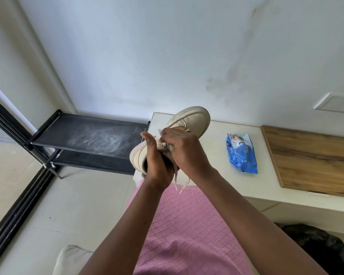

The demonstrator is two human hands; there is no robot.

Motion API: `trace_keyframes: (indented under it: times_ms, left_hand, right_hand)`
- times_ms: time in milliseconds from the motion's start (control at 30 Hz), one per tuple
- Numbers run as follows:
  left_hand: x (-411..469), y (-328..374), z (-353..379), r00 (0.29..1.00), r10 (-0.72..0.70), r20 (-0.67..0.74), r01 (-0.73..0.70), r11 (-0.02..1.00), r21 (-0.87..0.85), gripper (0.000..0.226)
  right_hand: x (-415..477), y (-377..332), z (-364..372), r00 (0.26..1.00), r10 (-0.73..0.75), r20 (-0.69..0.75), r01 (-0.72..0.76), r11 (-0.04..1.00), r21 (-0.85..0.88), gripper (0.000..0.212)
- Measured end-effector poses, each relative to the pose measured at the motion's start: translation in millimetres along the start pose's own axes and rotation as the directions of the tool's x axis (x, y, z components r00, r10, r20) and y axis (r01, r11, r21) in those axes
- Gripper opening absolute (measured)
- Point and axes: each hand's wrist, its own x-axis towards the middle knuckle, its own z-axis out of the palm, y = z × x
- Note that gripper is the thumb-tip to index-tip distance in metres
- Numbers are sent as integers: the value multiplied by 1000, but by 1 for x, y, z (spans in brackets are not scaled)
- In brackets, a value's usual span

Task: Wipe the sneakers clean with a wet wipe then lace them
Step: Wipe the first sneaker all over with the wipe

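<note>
**Sneaker held above the counter's corner**

Nearest, a pink quilted garment [187, 225] is seen, with a black bag [316, 247] to its right. Above it the beige sneaker [193, 118] is gripped from below by the left hand [157, 161], thumb raised. The right hand [184, 147] is curled over the tongue, where the laces [177, 179] are pinched — their ends hang loose. A blue wipes pack [241, 153] lies flat on the white counter [213, 175]; its print cannot be read. Further back are a wooden board [310, 161] and a black shoe rack [91, 133].
</note>
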Motion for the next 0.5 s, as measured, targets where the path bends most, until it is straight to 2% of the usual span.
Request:
trace_keyframes:
  times_ms: [100,233,367,500]
  left_hand:
    - [1,5,3,998,-11,54,15,998,-61,102]
    - [6,9,-4,991,-60,116,84,974,-212,93]
    - [10,17,-7,988,-90,124,133,905,-403,83]
    - [14,24,-7,994,-107,3,89,814,-574,52]
  right_hand:
    - [5,20,-12,997,-2,-81,-10,989,-150,27]
    - [20,57,-27,945,152,-291,-223,947,-231,23]
    - [21,54,-21,915,204,-348,-271,950,-157,32]
    - [1,19,0,804,460,-377,-435,887,155,24]
